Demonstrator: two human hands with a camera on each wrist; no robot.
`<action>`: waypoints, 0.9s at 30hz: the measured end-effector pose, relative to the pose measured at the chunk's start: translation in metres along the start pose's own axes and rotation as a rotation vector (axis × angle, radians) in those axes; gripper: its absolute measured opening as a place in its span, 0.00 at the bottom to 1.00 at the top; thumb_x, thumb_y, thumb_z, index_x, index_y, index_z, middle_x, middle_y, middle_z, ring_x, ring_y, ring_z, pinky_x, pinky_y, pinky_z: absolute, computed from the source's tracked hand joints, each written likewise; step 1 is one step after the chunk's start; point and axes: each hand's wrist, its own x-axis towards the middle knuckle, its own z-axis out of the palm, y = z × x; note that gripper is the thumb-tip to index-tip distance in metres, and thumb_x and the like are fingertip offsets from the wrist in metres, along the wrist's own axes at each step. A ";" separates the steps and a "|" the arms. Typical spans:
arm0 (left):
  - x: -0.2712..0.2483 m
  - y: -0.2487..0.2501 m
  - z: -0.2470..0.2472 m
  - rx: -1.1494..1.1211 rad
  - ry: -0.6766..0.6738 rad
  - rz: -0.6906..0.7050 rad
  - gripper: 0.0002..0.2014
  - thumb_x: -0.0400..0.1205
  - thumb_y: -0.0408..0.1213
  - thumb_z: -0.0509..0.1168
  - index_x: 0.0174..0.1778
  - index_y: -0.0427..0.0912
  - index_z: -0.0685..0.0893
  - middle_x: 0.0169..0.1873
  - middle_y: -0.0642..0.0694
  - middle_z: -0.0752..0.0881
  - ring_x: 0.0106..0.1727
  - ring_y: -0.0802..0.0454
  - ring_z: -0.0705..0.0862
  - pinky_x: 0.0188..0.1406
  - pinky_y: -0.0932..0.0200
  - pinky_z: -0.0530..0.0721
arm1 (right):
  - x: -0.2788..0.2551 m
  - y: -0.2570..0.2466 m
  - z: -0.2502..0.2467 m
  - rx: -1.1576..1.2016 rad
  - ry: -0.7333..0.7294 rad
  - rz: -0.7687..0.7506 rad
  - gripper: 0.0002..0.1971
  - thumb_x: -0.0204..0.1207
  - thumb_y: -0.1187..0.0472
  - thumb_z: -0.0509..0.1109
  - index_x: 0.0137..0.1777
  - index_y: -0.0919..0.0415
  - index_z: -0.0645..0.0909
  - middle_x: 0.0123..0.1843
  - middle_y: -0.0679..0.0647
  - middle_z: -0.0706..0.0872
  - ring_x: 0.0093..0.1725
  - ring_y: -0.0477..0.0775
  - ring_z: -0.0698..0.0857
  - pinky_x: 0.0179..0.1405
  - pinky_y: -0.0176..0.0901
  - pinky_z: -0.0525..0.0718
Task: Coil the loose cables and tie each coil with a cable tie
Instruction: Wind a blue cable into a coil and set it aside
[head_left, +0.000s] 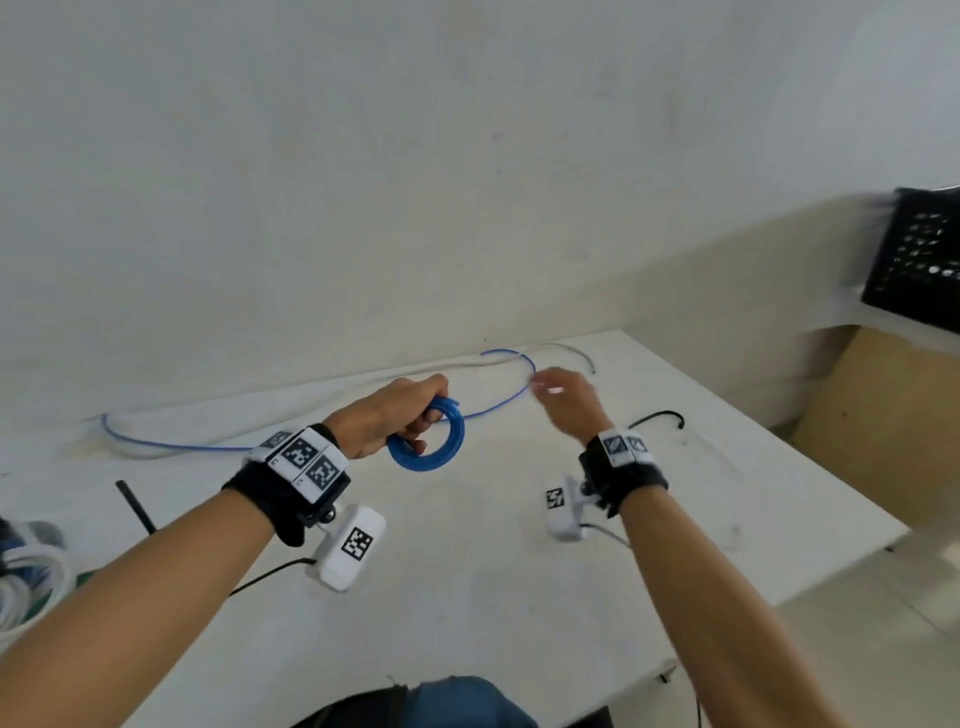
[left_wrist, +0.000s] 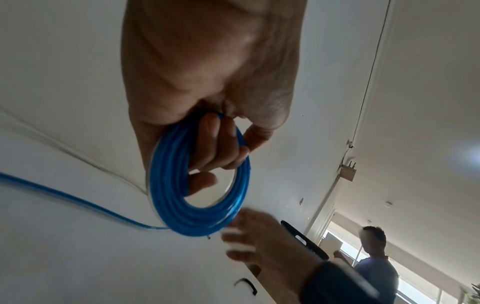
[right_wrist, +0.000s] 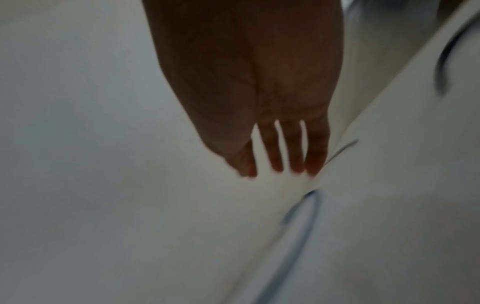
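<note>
- So far I have several turns of the thin blue plastic-sheathed cable wound into a small round coil (head_left: 427, 439), which hangs just above the white tabletop (head_left: 467, 571).
- My left hand (head_left: 390, 415) grips that coil at its top, fingers (left_wrist: 215, 144) curled through the ring.
- From the coil a loose blue tail (head_left: 498, 405) runs out over the tabletop toward the wall; another blue stretch (head_left: 171, 444) lies along the far left edge, so I judge a fair length is not wound yet.
- My right hand (head_left: 563, 395) is blurred, fingers (right_wrist: 293, 148) straight and spread, gripping nothing, next to the loose tail; I judge it is reaching for the next loop.
- No tie is on the coil, so that step is left.
- A thin pale grey cable (head_left: 566, 348) lies uncoiled by the wall, also left to do.
- A short black curved strip (head_left: 660, 417) lies near the right edge, perhaps a cable tie; I cannot tell.
- Nearer the left edge sits a white bowl (head_left: 31, 587) of wound cables, a black perforated crate (head_left: 919, 260) at far right.
</note>
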 end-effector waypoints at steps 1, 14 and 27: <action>-0.002 0.000 0.002 -0.014 -0.016 0.007 0.16 0.83 0.43 0.58 0.30 0.42 0.71 0.27 0.46 0.62 0.25 0.50 0.57 0.36 0.51 0.77 | 0.007 0.023 -0.008 -0.219 0.049 0.118 0.16 0.85 0.60 0.67 0.72 0.58 0.81 0.71 0.61 0.83 0.70 0.65 0.82 0.65 0.49 0.78; 0.001 -0.022 0.014 -0.172 -0.114 0.005 0.20 0.86 0.43 0.55 0.28 0.41 0.70 0.21 0.50 0.61 0.24 0.52 0.57 0.37 0.55 0.79 | 0.009 0.059 -0.013 -0.713 0.056 0.378 0.10 0.82 0.67 0.66 0.59 0.67 0.86 0.63 0.65 0.88 0.62 0.69 0.87 0.59 0.54 0.83; -0.031 -0.066 -0.083 -0.474 0.217 0.020 0.21 0.86 0.43 0.56 0.27 0.41 0.70 0.20 0.51 0.59 0.22 0.52 0.56 0.37 0.53 0.79 | -0.007 -0.158 0.071 0.552 -0.321 -0.192 0.14 0.80 0.70 0.75 0.35 0.61 0.76 0.30 0.55 0.84 0.31 0.51 0.85 0.42 0.43 0.88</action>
